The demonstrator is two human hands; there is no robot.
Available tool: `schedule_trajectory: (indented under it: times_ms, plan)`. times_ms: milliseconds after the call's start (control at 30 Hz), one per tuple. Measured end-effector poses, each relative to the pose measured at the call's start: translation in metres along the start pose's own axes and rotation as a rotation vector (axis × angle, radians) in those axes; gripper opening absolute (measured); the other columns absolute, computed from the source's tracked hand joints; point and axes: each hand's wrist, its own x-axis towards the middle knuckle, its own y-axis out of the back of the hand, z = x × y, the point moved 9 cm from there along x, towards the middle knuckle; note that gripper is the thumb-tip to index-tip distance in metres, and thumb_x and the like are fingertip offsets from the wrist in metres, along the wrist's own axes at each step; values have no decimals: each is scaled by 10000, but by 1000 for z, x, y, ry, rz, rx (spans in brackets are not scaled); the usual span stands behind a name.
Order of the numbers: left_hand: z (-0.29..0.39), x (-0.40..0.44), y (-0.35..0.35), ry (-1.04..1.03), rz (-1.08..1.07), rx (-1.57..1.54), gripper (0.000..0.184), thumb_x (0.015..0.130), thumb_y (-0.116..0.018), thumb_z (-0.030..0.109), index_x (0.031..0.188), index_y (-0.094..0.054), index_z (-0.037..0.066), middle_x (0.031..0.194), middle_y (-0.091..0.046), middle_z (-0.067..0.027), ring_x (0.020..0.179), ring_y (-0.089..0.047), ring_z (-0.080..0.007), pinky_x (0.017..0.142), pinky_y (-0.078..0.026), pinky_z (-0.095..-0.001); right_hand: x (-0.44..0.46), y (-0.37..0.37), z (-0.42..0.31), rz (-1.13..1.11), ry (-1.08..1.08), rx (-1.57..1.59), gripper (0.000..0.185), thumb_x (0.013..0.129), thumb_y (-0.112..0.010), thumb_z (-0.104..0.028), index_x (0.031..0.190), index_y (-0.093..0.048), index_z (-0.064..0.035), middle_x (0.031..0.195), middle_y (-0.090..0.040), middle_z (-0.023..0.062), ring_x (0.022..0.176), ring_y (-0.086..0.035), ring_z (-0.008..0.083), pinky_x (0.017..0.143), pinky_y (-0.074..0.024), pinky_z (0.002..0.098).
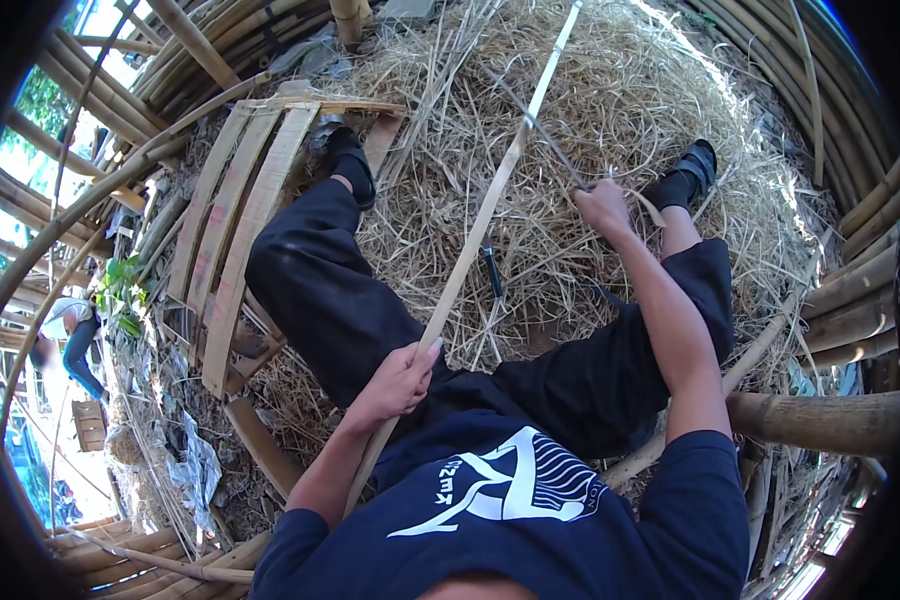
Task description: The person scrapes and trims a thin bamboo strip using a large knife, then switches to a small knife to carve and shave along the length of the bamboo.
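Observation:
My left hand [400, 382] is closed around a long, pale bamboo strip [482, 215] near my lap. The strip runs from beside my left forearm up to the top of the view. In my right hand [603, 208], out over the shavings, is the handle of a long, thin-bladed knife [553, 148]. Its blade crosses the strip's upper part; I cannot tell whether it cuts in. A thin curl of bamboo [650, 207] shows beside my right hand. Between my legs lies a black-handled tool [493, 272], its far end partly hidden by the strip.
Bamboo shavings [420, 230] are heaped around my legs. A slatted wooden frame [220, 220] stands by my left leg. Bamboo poles [820, 420] line the right side, and more poles form an open wall at left. Beyond it, another person [75, 340] bends down.

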Motion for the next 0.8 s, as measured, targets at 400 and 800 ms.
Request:
schedule_trajectory:
  times_ms: [400, 800]
  plan:
    - [-23, -26, -3, 106, -48, -28, 349, 988, -480, 408, 799, -435, 117, 535, -355, 75, 376, -293, -15, 332, -232, -197, -25, -38, -71, -233, -14, 1073, 322, 818, -752, -262, 718, -511, -73, 593, -433, -40, 427, -394, 60, 389, -319, 234]
    - [36, 3, 7, -276, 109, 345, 411, 951, -551, 411, 1026, -506, 10, 710, -549, -32, 528, -539, -91, 511, -455, -236, -73, -36, -104, -438, 10, 1269, 260, 849, -718, -188, 758, -497, -87, 566, -411, -64, 400, -360, 39, 393, -297, 217]
